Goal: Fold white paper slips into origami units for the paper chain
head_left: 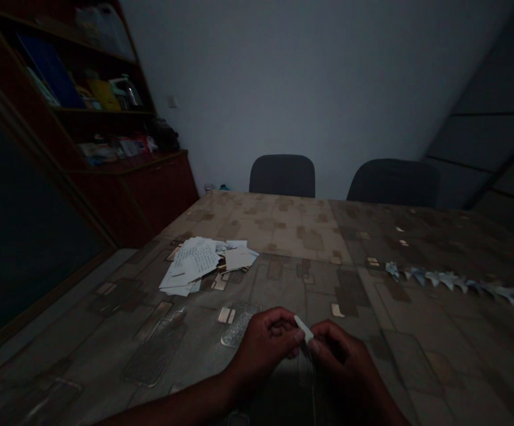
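Note:
A small folded strip of white paper (304,327) is pinched between my two hands, just above the near part of the table. My left hand (271,337) grips its left side between thumb and fingers. On the other side, my right hand (339,350) has its thumb and index finger closed on the lower right end. Parts of the paper are hidden behind my fingertips. A pile of printed paper sheets (192,263) lies left of my hands. To the right stretches a row of folded paper pieces (447,279) with pointed tips.
The table (279,284) has a patterned cloth. Two dark chairs, one at the middle (282,175) and another chair (392,182) farther right, stand behind its far edge. A reddish shelf cabinet (150,192) with assorted items rises at the left. The room is dim.

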`<action>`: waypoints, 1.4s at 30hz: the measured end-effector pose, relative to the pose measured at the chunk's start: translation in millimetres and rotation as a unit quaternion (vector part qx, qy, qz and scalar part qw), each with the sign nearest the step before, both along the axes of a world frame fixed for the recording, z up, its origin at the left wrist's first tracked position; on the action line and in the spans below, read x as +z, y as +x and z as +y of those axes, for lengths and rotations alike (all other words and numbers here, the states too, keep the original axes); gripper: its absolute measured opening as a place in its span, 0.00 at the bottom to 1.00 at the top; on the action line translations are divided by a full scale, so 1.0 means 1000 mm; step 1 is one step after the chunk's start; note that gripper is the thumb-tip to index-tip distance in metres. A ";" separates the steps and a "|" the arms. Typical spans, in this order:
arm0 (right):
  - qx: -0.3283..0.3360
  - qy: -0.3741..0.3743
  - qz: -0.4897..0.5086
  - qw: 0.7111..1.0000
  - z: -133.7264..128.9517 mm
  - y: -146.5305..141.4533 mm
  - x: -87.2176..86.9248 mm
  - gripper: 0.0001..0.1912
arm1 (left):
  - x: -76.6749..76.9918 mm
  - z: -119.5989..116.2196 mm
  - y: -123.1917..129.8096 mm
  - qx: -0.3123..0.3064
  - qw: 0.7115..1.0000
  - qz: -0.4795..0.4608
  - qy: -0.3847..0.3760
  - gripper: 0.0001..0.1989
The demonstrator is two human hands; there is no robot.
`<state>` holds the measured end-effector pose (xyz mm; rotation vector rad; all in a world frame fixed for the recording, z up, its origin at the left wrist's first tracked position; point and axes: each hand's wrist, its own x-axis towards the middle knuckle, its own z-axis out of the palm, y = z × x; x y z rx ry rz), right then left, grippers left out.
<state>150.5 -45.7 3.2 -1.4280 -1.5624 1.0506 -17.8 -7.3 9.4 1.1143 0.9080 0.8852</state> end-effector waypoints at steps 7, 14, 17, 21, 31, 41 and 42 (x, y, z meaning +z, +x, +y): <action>-0.039 0.037 -0.053 0.997 -0.002 0.001 0.006 0.10 | 0.006 -0.001 -0.001 0.001 1.000 -0.020 0.004 0.16; -0.053 0.256 -0.167 0.951 -0.005 0.001 0.011 0.07 | 0.003 -0.005 -0.001 -0.002 0.999 -0.049 0.009 0.16; -0.051 0.284 -0.180 0.940 -0.005 0.002 0.011 0.06 | 0.000 -0.006 0.000 0.000 0.999 -0.037 -0.001 0.14; -0.048 0.269 -0.177 0.946 -0.005 0.002 0.008 0.05 | 0.000 -0.008 0.001 0.002 1.000 -0.028 -0.004 0.12; -0.063 0.141 -0.125 0.980 -0.006 0.001 0.007 0.07 | 0.001 -0.010 0.002 -0.006 0.999 -0.044 -0.017 0.12; -0.061 0.156 -0.132 0.977 -0.007 -0.001 0.008 0.10 | 0.002 -0.009 0.005 0.008 0.999 -0.036 -0.035 0.10; -0.059 0.160 -0.132 0.976 -0.007 -0.001 0.009 0.09 | 0.003 -0.009 0.005 0.010 0.999 -0.033 -0.034 0.10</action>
